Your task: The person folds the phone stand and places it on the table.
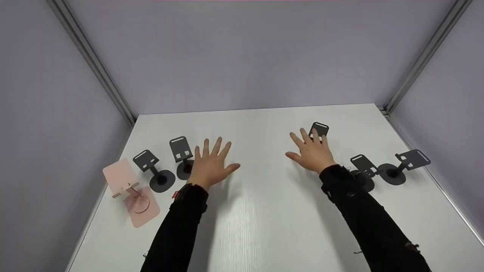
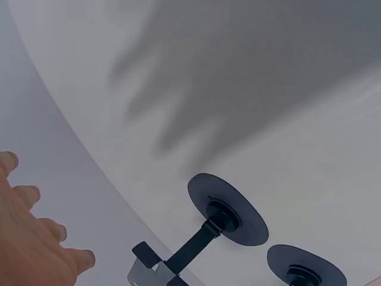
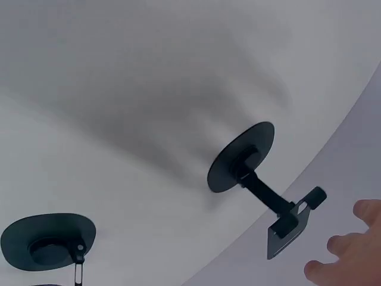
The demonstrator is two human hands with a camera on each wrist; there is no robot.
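My left hand [image 1: 210,168] is held palm down over the white table with its fingers spread, and it holds nothing. Just left of it stands a black phone stand [image 1: 180,148], whose round base is partly behind the hand. My right hand [image 1: 315,154] is also spread and holds nothing. It overlaps another black phone stand [image 1: 320,128] in the head view, hiding that stand's base. The right wrist view shows this stand [image 3: 241,158] upright on its round base, with the fingers off to its right. Both hands cast shadows on the tabletop.
At the left are another black phone stand [image 1: 162,181] and a pink phone stand [image 1: 141,206] with a rectangular base. Two black phone stands [image 1: 363,165] [image 1: 393,174] stand at the right, one partly behind my right sleeve. Grey panels enclose the white table [image 1: 249,211] at back and sides.
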